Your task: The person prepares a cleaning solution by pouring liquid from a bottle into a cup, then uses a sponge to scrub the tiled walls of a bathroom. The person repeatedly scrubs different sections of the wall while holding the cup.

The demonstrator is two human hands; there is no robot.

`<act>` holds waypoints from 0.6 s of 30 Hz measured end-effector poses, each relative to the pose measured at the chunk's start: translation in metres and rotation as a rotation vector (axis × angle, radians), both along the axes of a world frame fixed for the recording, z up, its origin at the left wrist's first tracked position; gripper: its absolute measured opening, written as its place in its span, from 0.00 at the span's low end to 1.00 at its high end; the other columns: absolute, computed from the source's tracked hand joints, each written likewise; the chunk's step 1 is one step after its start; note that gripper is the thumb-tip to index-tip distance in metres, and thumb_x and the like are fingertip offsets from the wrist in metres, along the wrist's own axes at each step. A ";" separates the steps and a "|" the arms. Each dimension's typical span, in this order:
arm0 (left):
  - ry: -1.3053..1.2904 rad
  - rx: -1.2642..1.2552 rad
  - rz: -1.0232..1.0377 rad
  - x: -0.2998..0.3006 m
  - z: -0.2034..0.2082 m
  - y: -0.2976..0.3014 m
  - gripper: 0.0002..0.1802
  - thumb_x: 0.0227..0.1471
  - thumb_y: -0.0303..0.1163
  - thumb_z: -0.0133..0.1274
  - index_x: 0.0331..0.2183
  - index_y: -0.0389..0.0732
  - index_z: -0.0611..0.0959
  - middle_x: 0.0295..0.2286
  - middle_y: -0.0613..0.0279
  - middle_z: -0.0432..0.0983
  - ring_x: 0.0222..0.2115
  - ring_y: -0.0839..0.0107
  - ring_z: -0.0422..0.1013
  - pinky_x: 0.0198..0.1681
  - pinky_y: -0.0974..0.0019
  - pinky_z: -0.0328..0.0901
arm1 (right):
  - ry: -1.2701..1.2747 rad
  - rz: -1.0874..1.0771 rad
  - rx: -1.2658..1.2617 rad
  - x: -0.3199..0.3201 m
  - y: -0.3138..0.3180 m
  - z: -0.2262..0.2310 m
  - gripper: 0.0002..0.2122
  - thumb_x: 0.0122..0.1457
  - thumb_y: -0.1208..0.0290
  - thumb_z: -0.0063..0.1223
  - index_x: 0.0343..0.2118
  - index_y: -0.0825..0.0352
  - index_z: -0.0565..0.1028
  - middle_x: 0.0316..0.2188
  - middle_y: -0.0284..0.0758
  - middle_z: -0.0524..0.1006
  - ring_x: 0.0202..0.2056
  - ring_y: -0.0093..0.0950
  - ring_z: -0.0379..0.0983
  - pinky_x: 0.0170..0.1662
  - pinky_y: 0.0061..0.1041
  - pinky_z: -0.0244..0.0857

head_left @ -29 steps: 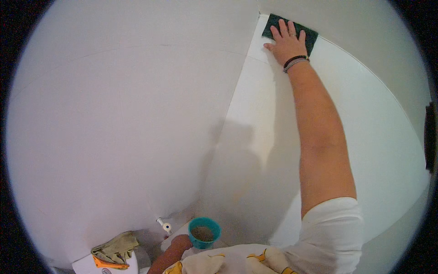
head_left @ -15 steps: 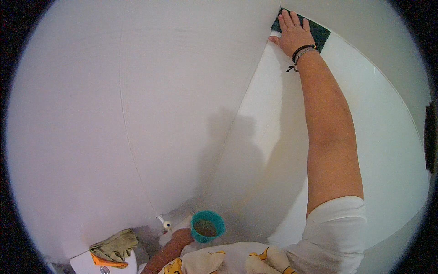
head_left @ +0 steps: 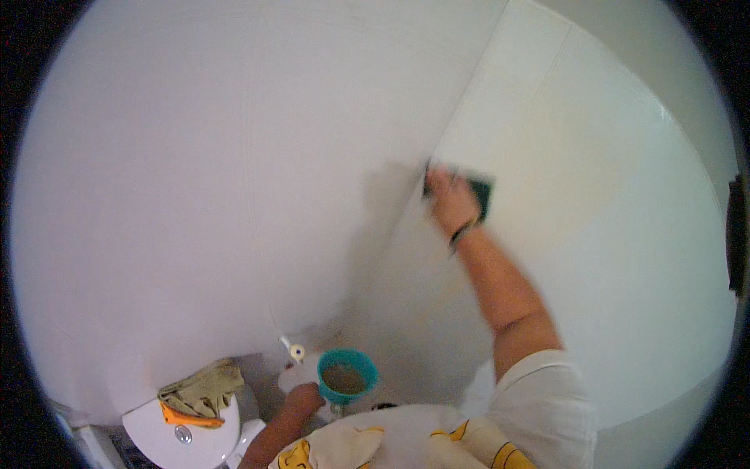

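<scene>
My right hand [head_left: 453,205], blurred by motion, presses a dark green scouring pad [head_left: 481,195] against the white wall, beside the corner line where two wall faces meet. A bracelet circles that wrist. Low in the view, my left hand [head_left: 303,400] grips the side of a teal plastic bucket [head_left: 369,377]. Murky brownish-grey liquid seems to fill part of it. How the left fingers wrap the bucket is mostly hidden.
A white toilet tank lid [head_left: 148,434] with a round flush button stands at lower left. An olive cloth [head_left: 207,387] and an orange item [head_left: 183,418] lie on it. A small pipe valve [head_left: 295,351] juts from the wall near the bucket. A dark object [head_left: 736,234] edges the far right.
My right hand has come down along the corner with the scouring pad, from the top of the wall to about mid-height. The bucket has shifted slightly left in view.
</scene>
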State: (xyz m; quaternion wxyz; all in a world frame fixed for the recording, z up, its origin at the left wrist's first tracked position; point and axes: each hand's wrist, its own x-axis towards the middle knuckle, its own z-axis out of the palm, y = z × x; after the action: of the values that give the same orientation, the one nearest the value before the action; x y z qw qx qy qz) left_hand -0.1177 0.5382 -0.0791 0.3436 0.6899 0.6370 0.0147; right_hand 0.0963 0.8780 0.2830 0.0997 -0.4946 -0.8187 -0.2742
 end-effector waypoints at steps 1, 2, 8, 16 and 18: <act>-0.018 -0.059 0.048 -0.001 0.025 -0.003 0.19 0.33 0.38 0.51 0.31 0.39 0.75 0.31 0.50 0.72 0.33 0.55 0.68 0.37 0.57 0.63 | -0.045 0.001 0.140 0.001 -0.003 0.047 0.26 0.44 0.67 0.48 0.49 0.65 0.57 0.51 0.37 0.56 0.50 0.36 0.55 0.52 0.32 0.48; -0.051 -0.100 0.074 0.007 0.043 0.002 0.19 0.33 0.38 0.51 0.31 0.38 0.75 0.30 0.50 0.72 0.32 0.54 0.68 0.37 0.57 0.63 | -0.176 0.044 0.403 0.022 0.012 0.094 0.27 0.44 0.67 0.48 0.49 0.65 0.57 0.51 0.37 0.56 0.51 0.34 0.54 0.52 0.34 0.48; 0.012 -0.144 0.196 0.015 0.052 0.017 0.18 0.32 0.37 0.52 0.29 0.36 0.74 0.27 0.48 0.72 0.30 0.53 0.68 0.37 0.57 0.63 | -0.293 -0.366 0.706 -0.012 -0.040 0.211 0.31 0.49 0.50 0.40 0.52 0.64 0.52 0.54 0.35 0.49 0.55 0.30 0.43 0.53 0.36 0.40; -0.067 -0.305 0.216 0.008 0.054 0.013 0.19 0.33 0.37 0.51 0.31 0.37 0.73 0.29 0.50 0.71 0.33 0.55 0.68 0.36 0.57 0.63 | -0.463 -0.062 -0.330 -0.001 -0.024 -0.150 0.40 0.45 0.50 0.46 0.54 0.68 0.42 0.57 0.36 0.40 0.57 0.30 0.35 0.57 0.32 0.32; -0.079 -0.218 0.254 0.003 0.060 0.018 0.19 0.34 0.37 0.51 0.31 0.37 0.73 0.29 0.49 0.71 0.33 0.55 0.68 0.36 0.57 0.63 | -0.543 -0.068 -0.471 0.019 -0.032 -0.187 0.40 0.45 0.50 0.46 0.54 0.68 0.41 0.57 0.36 0.40 0.58 0.30 0.33 0.57 0.32 0.29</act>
State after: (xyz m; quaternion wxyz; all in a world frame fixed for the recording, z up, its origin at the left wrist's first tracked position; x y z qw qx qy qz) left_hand -0.1151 0.5562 -0.0193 0.4364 0.5615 0.7029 0.0158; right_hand 0.1149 0.8459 0.0959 -0.2473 -0.4401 -0.8391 -0.2027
